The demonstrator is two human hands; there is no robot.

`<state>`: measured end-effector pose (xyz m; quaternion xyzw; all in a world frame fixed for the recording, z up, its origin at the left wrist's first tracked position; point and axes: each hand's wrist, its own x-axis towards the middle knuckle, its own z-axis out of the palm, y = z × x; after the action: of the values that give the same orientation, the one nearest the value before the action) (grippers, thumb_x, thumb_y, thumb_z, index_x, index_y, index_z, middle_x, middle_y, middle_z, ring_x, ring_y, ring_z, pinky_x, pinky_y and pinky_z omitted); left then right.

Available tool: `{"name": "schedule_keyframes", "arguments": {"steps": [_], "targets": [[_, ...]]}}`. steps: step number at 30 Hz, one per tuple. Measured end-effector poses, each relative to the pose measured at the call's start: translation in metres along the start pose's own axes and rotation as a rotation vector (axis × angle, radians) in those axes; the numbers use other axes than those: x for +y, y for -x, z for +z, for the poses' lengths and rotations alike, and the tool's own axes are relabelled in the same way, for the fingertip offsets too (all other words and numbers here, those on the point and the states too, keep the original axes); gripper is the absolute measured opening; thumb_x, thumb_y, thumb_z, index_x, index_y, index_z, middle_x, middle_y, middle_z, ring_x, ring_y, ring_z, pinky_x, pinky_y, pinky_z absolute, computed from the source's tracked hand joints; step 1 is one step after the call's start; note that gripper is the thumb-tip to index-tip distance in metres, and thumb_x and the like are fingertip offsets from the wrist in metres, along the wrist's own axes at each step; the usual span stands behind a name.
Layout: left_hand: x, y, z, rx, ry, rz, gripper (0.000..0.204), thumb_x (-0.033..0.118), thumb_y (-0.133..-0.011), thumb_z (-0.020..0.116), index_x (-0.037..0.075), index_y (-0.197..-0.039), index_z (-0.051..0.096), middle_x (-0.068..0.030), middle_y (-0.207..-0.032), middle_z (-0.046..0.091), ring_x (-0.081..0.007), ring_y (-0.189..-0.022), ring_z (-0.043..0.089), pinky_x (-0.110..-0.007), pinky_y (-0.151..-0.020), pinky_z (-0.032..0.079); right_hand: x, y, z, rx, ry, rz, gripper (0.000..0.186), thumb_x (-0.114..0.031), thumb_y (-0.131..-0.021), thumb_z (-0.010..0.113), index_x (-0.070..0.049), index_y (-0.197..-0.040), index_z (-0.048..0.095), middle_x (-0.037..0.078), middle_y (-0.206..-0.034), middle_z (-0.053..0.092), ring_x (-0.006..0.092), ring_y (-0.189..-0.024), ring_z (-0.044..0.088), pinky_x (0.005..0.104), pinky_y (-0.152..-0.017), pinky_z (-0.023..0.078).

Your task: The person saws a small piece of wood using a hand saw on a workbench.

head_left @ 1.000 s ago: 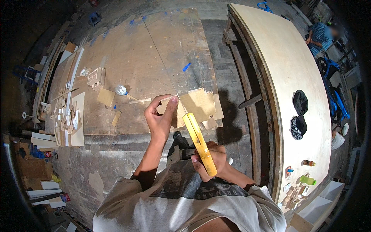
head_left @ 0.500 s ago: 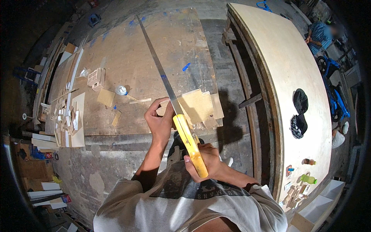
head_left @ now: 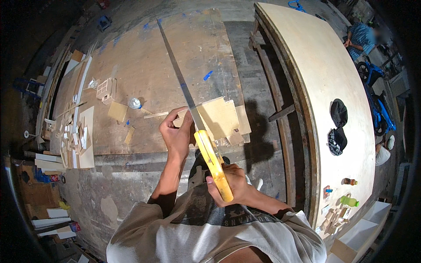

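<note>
My right hand (head_left: 232, 184) is wrapped round the yellow handle (head_left: 214, 164) of a handsaw. Its long, narrow blade (head_left: 176, 68) points away from me over the low wooden worktop. Close to the blade's left side, my left hand (head_left: 175, 136) pinches a thin tan board (head_left: 179, 121) between thumb and fingers. Part of that board is hidden by the hand and the saw. Just right of the blade lie overlapping tan sheets (head_left: 219, 118); I cannot tell whether the pinched board is joined to them.
The worktop (head_left: 131, 57) carries a small model frame (head_left: 105, 90), a round container (head_left: 134, 103) and wood offcuts (head_left: 74, 138). On the right, a pale table (head_left: 302, 52) holds dark caps (head_left: 338, 113) and a green bottle (head_left: 349, 201). A person (head_left: 362, 39) is beyond it.
The whole view has shifted slightly to the left. Saw and hands keep nearly the same places relative to each other, with both grips unchanged.
</note>
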<state>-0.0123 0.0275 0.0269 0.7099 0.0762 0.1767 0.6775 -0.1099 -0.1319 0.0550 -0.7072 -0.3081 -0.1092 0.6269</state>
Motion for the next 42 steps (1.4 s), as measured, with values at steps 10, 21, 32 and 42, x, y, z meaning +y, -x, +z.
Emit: {"name": "schedule_keyframes", "arguments": {"steps": [10, 21, 32, 42], "targets": [[-0.006, -0.023, 0.000, 0.063, 0.111, -0.149, 0.015, 0.009, -0.087, 0.068, -0.002, -0.096, 0.069, -0.0016, -0.082, 0.062, -0.0066, -0.073, 0.052, -0.021, -0.064, 0.042, -0.003, 0.003, -0.002, 0.006, 0.100, -0.004, 0.022, -0.003, -0.075, 0.066, -0.006, -0.060, 0.051, 0.005, -0.048, 0.044, 0.0218, -0.034, 0.043, 0.0321, -0.038, 0.034], [0.018, -0.006, 0.001, -0.022, -0.040, -0.068, 0.030, 0.024, -0.084, 0.075, -0.002, -0.096, 0.068, -0.0036, -0.085, 0.064, -0.0090, -0.077, 0.055, -0.023, -0.069, 0.045, -0.011, 0.008, -0.020, 0.137, -0.059, -0.043, 0.006, 0.001, -0.069, 0.061, -0.002, -0.067, 0.056, 0.010, -0.061, 0.057, 0.0249, -0.051, 0.058, 0.0313, -0.050, 0.047], [0.035, 0.009, 0.002, -0.040, -0.027, 0.105, 0.024, 0.018, -0.085, 0.074, -0.003, -0.094, 0.067, -0.0058, -0.085, 0.066, -0.0106, -0.080, 0.056, -0.025, -0.074, 0.046, -0.005, -0.001, -0.008, 0.084, -0.100, -0.117, 0.007, 0.006, -0.066, 0.063, 0.002, -0.070, 0.059, 0.010, -0.055, 0.054, 0.0254, -0.041, 0.054, 0.0312, -0.043, 0.042], [0.022, 0.006, -0.006, -0.036, -0.074, 0.189, 0.017, 0.012, -0.086, 0.070, -0.003, -0.093, 0.067, -0.0046, -0.083, 0.066, -0.0101, -0.080, 0.056, -0.025, -0.075, 0.044, -0.010, -0.006, 0.004, 0.064, 0.012, -0.099, 0.009, 0.005, -0.068, 0.063, 0.000, -0.068, 0.056, 0.009, -0.054, 0.053, 0.0255, -0.042, 0.054, 0.0325, -0.045, 0.044]]}}
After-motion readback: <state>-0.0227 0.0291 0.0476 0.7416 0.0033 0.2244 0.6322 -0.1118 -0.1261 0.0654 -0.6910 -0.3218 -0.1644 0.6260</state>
